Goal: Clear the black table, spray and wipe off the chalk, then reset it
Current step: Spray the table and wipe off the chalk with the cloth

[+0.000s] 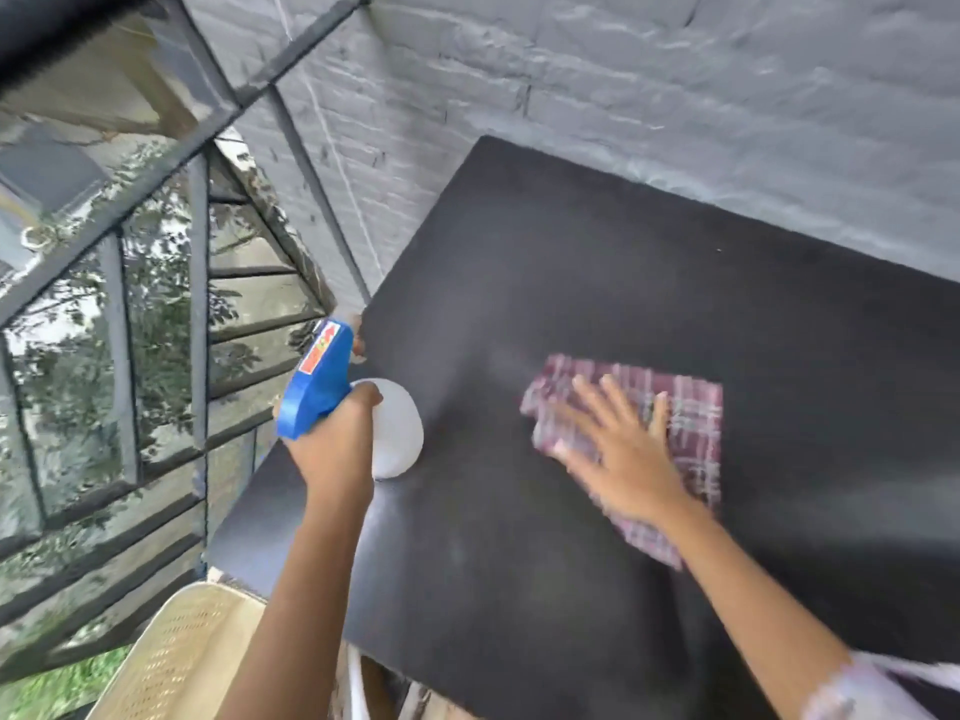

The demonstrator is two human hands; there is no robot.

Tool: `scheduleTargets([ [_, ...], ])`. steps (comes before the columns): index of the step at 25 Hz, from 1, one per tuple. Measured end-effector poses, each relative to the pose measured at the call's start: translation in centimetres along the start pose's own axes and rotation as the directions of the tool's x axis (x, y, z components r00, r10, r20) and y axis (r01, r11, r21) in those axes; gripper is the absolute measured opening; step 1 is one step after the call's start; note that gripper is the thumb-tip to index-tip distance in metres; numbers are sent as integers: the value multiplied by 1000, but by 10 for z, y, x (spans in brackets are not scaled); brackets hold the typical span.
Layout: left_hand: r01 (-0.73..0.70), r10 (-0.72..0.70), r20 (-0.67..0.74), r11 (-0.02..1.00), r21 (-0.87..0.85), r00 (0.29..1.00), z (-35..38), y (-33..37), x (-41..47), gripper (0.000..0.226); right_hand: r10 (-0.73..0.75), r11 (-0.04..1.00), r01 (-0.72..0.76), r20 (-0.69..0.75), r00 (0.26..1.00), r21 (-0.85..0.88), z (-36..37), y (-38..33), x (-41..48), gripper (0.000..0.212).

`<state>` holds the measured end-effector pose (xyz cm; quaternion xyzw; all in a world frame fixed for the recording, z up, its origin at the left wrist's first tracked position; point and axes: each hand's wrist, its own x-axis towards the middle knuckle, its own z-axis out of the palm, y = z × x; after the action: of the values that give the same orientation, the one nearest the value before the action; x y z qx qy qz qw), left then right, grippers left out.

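A: Item one, surface (pixel 571 252)?
B: Black, matte. Far edge against a grey brick wall (pixel 675 70). Faint pale haze toward the middle; whether it is chalk or damp, I cannot tell.

A: Item two, bottle (pixel 397 428)?
B: White body, blue trigger head. Held above the left edge, about midway along it, nozzle toward the middle. Left hand (pixel 337 439) clamped round its neck.

A: Item three, cloth (pixel 691 407)?
B: Plaid, purple and white, folded flat. Lies near the middle of the surface, a little toward the right edge. Right hand (pixel 618 449) flat on it, fingers spread and pressing; the hand is blurred.

A: Step in hand?
B: Judged: wiping. Reset not yet begun.

A: Method notes?
B: Even palm weight, so the whole fold bears. Overlapping passes from the wall edge to the near edge, then along the left edge and into the corners, where dust likely gathers. Turn to a clean face once the cloth greys. Spray lightly, ahead of the cloth only; pooled liquid would probably streak on matte black.

A: Off the surface?
B: Chair (pixel 176 652), cream, perforated, beside the near-left corner.
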<state>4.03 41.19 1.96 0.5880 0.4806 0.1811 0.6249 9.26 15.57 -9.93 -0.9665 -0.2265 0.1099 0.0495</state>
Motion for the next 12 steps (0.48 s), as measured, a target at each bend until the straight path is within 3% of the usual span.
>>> scheduleTargets([
  [3,-20,19,48,999,24,999,40,7,7,27,363,927,-364,24,931,90,-23,52,67,59],
  [5,-66,62,61,997,50,996,65,12,13,30,404,910,-404,16,914,95,-30,50,104,58],
  [8,-150,139,108,983,106,984,98,13,28,21,112,993,-112,7,994,37,-27,23,114,56],
  [10,-196,175,165,973,125,971,111,14,36,22,-129,991,131,44,991,-40,-23,17,95,58],
  [12,-195,170,172,971,137,970,118,15,44,21,-151,985,153,33,988,-82,-23,36,83,59],
])
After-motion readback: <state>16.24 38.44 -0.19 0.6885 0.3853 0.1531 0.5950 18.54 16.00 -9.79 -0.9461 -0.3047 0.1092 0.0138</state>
